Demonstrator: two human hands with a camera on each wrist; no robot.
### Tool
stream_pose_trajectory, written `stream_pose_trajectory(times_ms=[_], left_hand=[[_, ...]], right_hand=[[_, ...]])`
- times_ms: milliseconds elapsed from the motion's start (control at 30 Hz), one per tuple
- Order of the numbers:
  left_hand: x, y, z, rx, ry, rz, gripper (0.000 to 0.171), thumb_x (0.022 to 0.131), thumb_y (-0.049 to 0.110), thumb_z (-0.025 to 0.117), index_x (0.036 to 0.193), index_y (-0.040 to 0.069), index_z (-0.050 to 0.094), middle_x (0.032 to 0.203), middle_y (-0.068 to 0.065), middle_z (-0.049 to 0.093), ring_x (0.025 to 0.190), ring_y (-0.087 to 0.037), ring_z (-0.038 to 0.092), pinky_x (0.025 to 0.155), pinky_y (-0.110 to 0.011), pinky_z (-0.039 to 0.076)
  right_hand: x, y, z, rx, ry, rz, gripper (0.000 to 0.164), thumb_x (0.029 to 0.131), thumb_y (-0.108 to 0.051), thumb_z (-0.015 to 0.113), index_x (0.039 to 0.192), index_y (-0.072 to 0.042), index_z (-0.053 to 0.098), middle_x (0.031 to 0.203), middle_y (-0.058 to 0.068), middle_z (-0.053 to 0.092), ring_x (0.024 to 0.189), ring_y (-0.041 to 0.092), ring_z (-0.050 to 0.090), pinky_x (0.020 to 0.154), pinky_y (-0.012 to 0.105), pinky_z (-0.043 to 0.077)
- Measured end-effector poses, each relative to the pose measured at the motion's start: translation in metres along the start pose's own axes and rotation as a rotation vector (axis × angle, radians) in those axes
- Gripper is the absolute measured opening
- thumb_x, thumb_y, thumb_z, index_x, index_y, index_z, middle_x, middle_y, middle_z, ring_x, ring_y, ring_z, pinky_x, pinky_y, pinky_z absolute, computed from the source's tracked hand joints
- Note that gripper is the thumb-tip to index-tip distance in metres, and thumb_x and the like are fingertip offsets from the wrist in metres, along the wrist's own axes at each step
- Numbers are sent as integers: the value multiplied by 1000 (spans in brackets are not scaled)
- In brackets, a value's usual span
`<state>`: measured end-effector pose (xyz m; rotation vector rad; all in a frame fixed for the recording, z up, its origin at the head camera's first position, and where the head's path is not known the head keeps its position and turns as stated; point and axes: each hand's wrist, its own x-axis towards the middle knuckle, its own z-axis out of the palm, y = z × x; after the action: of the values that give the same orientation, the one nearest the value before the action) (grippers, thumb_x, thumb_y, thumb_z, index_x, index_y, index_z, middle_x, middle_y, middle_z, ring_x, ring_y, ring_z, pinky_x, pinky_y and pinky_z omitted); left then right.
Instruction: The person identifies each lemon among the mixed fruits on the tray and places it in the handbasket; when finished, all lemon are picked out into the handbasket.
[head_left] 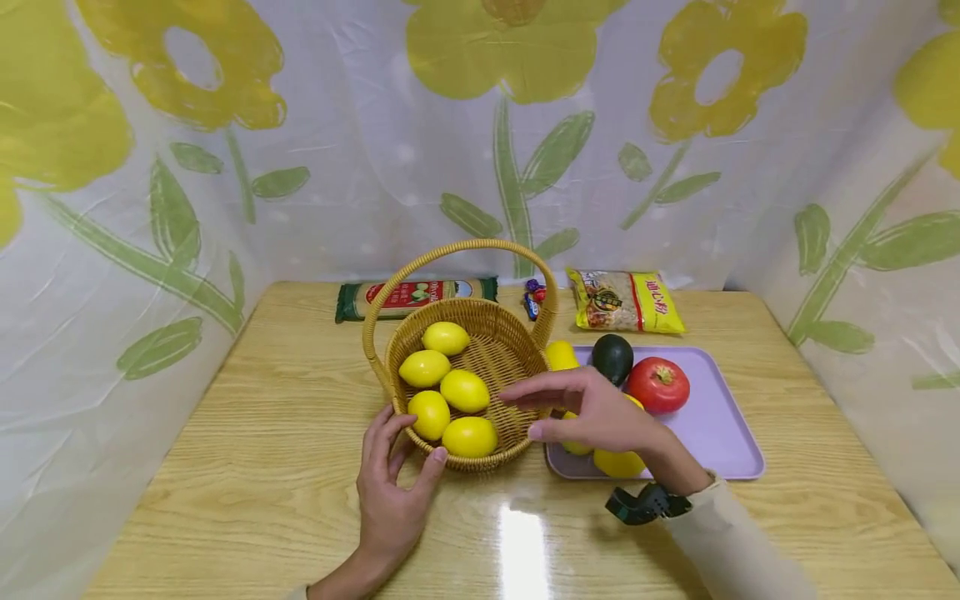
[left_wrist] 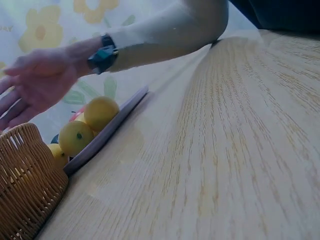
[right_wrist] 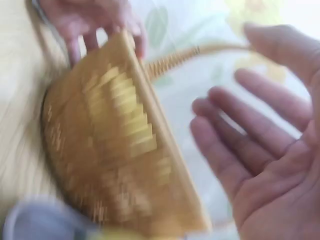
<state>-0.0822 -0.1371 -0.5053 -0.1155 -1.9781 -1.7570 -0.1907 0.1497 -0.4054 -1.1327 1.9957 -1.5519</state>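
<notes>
A wicker basket (head_left: pixel 510 358) with a tall arched handle stands mid-table, with several yellow lemons (head_left: pixel 465 391) in its left half. My left hand (head_left: pixel 393 487) grips the near-left rim, thumb at the front and fingertips over the edge. Over the right rim hovers my right hand (head_left: pixel 592 408), its fingers extended and nothing held; the right wrist view shows its bare palm. Just right of the basket, a lilac tray (head_left: pixel 720 442) bears several yellow fruits (head_left: pixel 618 462), a dark green avocado (head_left: pixel 612 358) and a round red fruit (head_left: pixel 658 385). My right forearm crosses the tray's near edge.
Behind the basket lie a green-and-red packet (head_left: pixel 360 302), a few small wrapped sweets (head_left: pixel 534 298) and a yellow bag of dry food (head_left: pixel 626 302). A flowered curtain (head_left: pixel 360 167) encloses the wooden table (head_left: pixel 262 467) at the back and sides.
</notes>
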Motion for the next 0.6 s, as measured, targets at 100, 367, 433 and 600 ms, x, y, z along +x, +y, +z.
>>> stream_pose_trajectory(times_ms=[100,367,433,600], left_hand=[[-1,0,0,-2,6,-3,50,95,-3,80,141,-2,60,167,-23,38,154,-48,42,119,-19,49],[0,-1,0,-4,7,3,50,95,-3,79,141,1,61,168,-19,38,156,-47,40,120,-19,47],[-1,-2,0,1,8,9,50,95,-3,79,141,0,60,168,-19,38,155,-47,40,120,-19,47],[-1,-3,1,11,6,8,50,95,-3,80,141,-2,60,168,-20,37,155,-47,40,119,-19,47]], right_hand=[[-30,8,-18,80,73,-24,41,102,1,74,143,-2,70,144,17,72,133,34,70,113,49,59],[-114,25,-55,85,256,-20,45,100,21,56,145,14,59,146,16,71,131,31,72,111,37,60],[-131,26,-59,62,291,29,45,101,20,57,145,13,60,146,11,72,130,29,73,111,34,61],[-155,32,-60,45,296,82,45,102,20,55,145,12,60,146,8,72,129,26,73,110,29,60]])
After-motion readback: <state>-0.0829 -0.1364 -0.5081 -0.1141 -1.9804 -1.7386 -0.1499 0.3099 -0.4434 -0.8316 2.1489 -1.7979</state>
